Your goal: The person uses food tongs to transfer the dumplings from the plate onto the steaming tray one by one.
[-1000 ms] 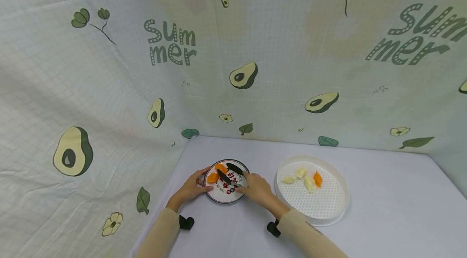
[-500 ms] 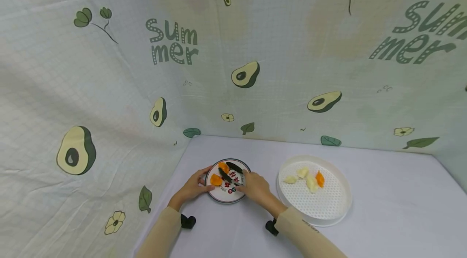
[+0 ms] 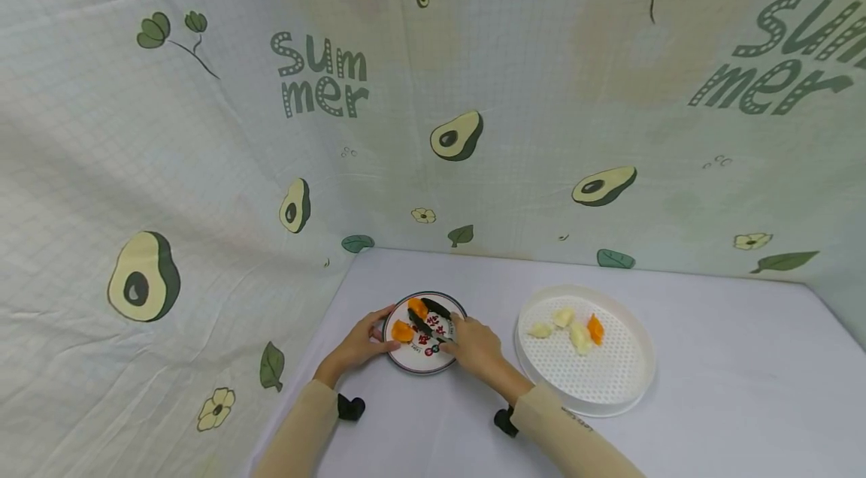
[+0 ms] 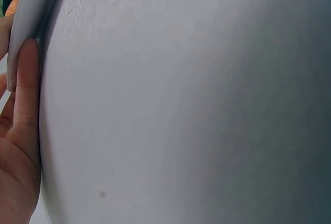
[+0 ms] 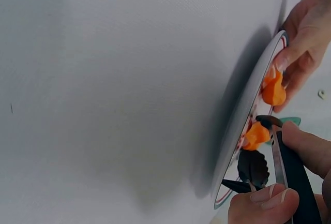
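Note:
My left hand [image 3: 355, 349] grips the left rim of a small white plate [image 3: 409, 360], thumb on top; in the left wrist view a finger [image 4: 27, 89] lies along its underside. The plate has a dark-lined rim and red print. In my right hand [image 3: 476, 349] are tongs [image 5: 297, 177] with a dark handle and black scalloped tips. One black tip [image 3: 419, 323] lies over the plate between two soft-looking orange pieces, the nearer piece [image 3: 402, 332] and the farther piece [image 3: 417, 307]. The other tip [image 3: 436, 307] is beyond the farther piece. The tips stand apart.
To the right stands a round white tray [image 3: 639, 369] with a raised rim and dimpled floor. It bears several pale yellow pieces [image 3: 579, 338] and one orange piece [image 3: 595, 329]. A patterned cloth [image 3: 514, 87] hangs behind the white table [image 3: 731, 373].
The two orange pieces have come farther apart, the nearer one shifting toward me beside the tong tip. Both hands keep their places at the plate; the head view shifts slightly.

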Available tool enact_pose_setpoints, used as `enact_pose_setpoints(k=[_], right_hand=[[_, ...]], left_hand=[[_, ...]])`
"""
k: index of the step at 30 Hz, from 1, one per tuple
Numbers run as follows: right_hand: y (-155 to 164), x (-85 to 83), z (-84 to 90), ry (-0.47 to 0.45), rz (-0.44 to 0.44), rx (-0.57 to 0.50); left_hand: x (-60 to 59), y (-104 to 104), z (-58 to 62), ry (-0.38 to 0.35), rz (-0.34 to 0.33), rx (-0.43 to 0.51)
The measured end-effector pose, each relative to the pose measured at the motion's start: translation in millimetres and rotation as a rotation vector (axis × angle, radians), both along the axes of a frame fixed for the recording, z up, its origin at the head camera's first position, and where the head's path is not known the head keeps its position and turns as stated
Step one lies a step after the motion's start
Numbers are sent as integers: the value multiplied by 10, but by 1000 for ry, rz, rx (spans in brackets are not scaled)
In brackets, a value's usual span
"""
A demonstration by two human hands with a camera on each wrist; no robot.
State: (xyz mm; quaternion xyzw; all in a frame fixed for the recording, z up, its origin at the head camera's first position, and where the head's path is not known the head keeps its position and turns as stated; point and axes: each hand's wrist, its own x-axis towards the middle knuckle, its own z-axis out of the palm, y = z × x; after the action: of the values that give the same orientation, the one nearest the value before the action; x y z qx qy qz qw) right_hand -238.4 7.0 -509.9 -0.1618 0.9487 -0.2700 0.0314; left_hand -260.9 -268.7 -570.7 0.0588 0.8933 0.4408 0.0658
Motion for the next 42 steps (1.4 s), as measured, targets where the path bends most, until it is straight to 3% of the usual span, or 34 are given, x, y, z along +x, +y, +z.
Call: enact_pose_setpoints(k=[9, 29, 42], right_hand=[[52, 14, 59, 16, -1, 8], [405, 313, 556, 80, 56, -82], [645, 470, 618, 104, 36, -71]], left_hand=[[0, 52, 55, 15, -16, -14], [22, 31, 51, -44, 43, -13], [63, 70, 72, -23, 30, -6]])
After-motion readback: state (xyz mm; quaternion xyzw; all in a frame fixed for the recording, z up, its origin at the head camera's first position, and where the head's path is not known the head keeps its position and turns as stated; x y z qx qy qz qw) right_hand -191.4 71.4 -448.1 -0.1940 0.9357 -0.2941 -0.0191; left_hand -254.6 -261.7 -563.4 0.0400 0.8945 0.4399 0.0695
